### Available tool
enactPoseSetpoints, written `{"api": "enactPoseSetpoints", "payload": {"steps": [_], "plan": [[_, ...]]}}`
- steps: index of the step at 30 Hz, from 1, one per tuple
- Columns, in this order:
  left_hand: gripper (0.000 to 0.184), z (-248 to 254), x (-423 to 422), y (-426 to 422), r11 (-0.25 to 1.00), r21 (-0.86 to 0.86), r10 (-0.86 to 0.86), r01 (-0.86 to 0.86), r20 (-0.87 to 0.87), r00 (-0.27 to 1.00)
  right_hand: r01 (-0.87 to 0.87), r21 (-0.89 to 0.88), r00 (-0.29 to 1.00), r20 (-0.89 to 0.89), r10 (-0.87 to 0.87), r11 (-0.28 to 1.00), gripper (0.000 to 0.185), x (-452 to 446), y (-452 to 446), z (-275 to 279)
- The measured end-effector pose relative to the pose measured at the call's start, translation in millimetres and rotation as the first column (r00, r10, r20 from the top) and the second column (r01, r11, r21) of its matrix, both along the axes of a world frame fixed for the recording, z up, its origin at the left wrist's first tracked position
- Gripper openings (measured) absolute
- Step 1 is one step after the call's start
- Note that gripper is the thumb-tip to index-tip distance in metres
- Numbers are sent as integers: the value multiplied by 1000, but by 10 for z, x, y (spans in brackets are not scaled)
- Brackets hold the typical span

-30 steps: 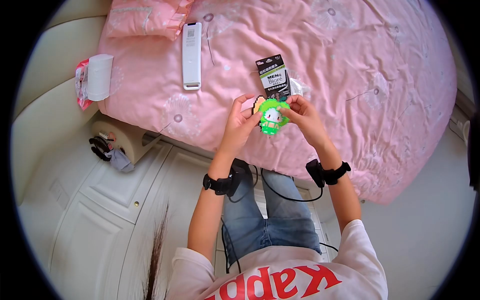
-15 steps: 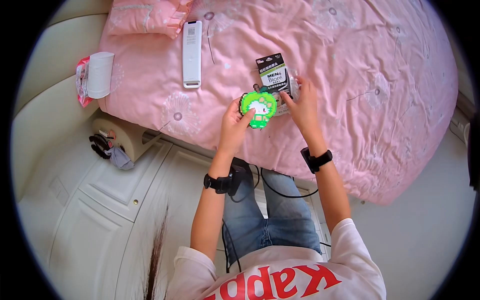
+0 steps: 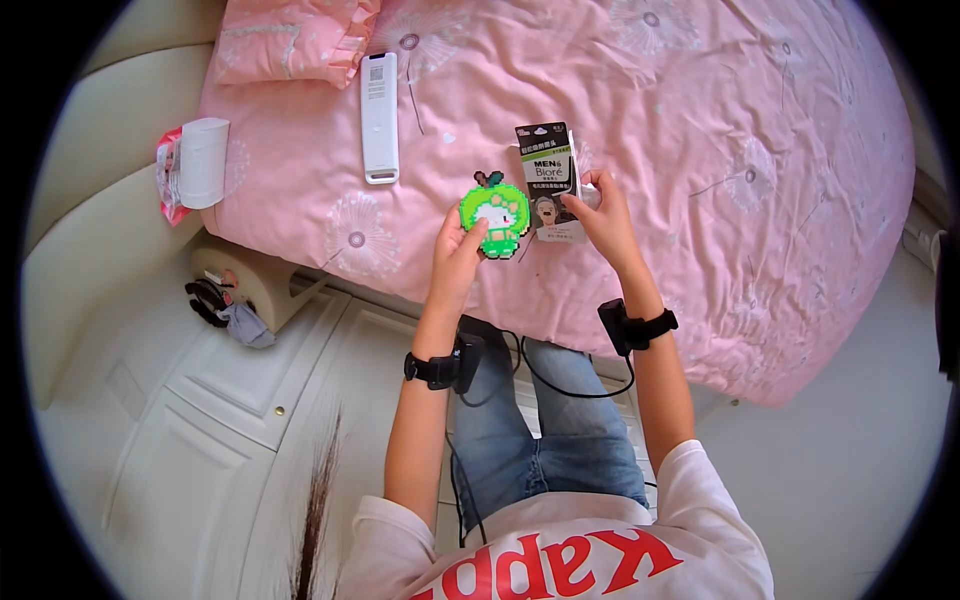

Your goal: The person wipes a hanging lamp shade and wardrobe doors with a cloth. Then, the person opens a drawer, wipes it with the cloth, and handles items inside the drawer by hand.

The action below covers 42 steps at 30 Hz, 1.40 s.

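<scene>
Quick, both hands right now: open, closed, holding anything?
Left hand: closed, holding the green pixel-style figure.
Right hand: closed, thumb and fingers pinching the Biore box at its edge.

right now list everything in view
bead figure: 1, green, centre
box: 1, black and white, centre
flat device: 1, white, bedspread
roll: 1, white, bedspread edge
packet: 1, pink, beside roll
pillow: 1, pink, top left
bedspread: 1, pink, top
stand: 1, beige, left
small items: several, mixed, at stand
panelled doors: several, white, lower left
dark strands: many, brown, lower left
cables: several, black, near jeans
wrist straps: 2, black, forearms
shirt: 1, white, bottom
jeans: 1, blue, bottom
left fingers: 1 set, on bead figure
right fingers: 1 set, on box
</scene>
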<state>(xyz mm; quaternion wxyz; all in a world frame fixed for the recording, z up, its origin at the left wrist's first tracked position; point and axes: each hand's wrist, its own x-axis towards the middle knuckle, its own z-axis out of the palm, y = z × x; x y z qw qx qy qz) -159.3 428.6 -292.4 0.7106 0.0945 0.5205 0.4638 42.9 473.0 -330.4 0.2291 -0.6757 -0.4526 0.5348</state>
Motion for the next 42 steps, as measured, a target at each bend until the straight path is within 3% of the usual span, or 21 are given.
{"api": "enactPoseSetpoints", "payload": {"steps": [5,10,12,16,19,23,28,31,35,38,42], "plan": [[37,-12,-9,-23,999,-22,42,-45,-98,994,117,-251,900,-381,-210,961,28,-44,-26,312],[44,3,-80,-55,1000,6,10,-9,-318,948,167,-243,832,-485,-269,955,30,-219,-119,742],[42,62,-84,-37,1000,26,-7,16,-311,950,138,-289,813,-514,-275,947,30,-263,-163,793],[39,301,-128,-4,995,3,-94,95,-134,987,62,-334,844,-486,-228,941,27,-398,-230,749],[37,345,-135,-28,985,42,-156,166,-167,974,43,-336,820,-526,-225,941,27,-486,-232,742],[40,272,-152,-71,997,63,-31,37,-94,995,-1,-254,882,-456,-119,967,28,-561,-243,699],[45,251,-221,-123,989,134,-39,62,-163,986,-98,-176,913,-408,18,979,29,-618,-287,702],[45,253,-293,-124,988,151,0,31,-201,980,-151,-244,953,-294,76,958,31,-458,-230,827],[45,254,-452,-127,985,175,48,-6,-233,971,-7,-162,981,-191,-25,987,37,-75,-214,746],[45,309,-501,-135,983,184,49,-7,-228,972,133,23,991,-19,-133,991,39,143,-217,608],[41,382,-506,-229,978,195,17,70,-412,911,271,-18,957,-105,-271,962,32,186,-142,713]]}}
